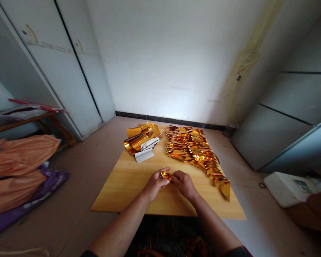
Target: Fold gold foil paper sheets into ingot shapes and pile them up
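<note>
Over the front half of the wooden board [117, 192], my left hand [156, 182] and my right hand [184, 181] meet at a small piece of shiny gold foil paper [166, 175]. Left fingers pinch its near end, and the right fingers close on its other end, partly hiding it. Beyond the left hand lies a loose pile of gold foil paper sheets [141, 137], some curled, with white backs [144, 155] showing. To the right, many folded gold foil pieces [192, 146] lie overlapping in rows, trailing toward a pointed piece [225, 189] near the board's right edge.
Orange and purple bags [21, 157] lie at the left beside a wooden stand [61, 125]. Pale cabinets [56, 57] rise behind them. A white box [286, 189] is on the right, below a grey fridge-like cabinet [278, 117]. The white wall [171, 64] stands behind the board.
</note>
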`<state>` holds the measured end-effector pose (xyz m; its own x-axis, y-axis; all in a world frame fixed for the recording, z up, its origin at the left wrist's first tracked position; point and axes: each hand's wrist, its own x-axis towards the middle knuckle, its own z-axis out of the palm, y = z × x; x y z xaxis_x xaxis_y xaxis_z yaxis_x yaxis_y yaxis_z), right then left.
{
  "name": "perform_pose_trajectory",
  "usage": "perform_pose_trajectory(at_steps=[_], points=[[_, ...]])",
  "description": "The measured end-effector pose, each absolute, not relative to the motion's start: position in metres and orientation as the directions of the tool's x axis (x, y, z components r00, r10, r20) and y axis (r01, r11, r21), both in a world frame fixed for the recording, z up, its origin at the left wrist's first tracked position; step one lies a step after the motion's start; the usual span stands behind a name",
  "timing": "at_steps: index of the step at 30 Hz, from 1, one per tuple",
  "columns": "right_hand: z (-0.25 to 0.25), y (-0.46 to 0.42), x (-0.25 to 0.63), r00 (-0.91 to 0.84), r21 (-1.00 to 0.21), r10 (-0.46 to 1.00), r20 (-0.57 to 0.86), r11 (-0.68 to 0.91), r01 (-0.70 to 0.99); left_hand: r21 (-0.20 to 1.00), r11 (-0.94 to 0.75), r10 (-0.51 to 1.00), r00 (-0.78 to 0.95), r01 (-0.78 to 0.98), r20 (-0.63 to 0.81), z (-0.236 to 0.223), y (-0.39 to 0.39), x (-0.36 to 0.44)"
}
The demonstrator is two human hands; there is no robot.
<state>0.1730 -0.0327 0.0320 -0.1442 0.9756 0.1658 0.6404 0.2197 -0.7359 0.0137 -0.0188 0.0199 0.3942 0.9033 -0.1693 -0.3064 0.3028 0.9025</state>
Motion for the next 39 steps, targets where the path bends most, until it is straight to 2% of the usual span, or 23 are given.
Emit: perform_pose_trajectory(at_steps=[8,16,19,30,39], points=[[0.037,-0.035,0.175,-0.168,-0.577,0.961,0.221,0.268,0.771,0.869,0.331,0.914,0.354,-0.367,-0.199,0.023,-0.018,0.014],[0.046,-0.036,0.172,-0.227,-0.429,0.942,0.249,0.317,0.846,0.894,0.297,0.937,0.283,-0.336,-0.205,0.018,-0.015,0.017],[0.046,-0.036,0.171,-0.212,-0.437,0.947,0.243,0.302,0.847,0.904,0.271,0.945,0.27,-0.33,-0.185,0.012,-0.013,0.018],[0.035,-0.031,0.168,-0.077,-0.65,0.976,0.203,0.193,0.735,0.95,0.166,0.962,0.256,-0.263,-0.098,0.013,-0.01,0.015],[0.046,-0.034,0.163,-0.131,-0.435,0.944,0.302,0.259,0.863,0.931,0.207,0.969,0.192,-0.301,-0.154,0.024,-0.016,0.02]])
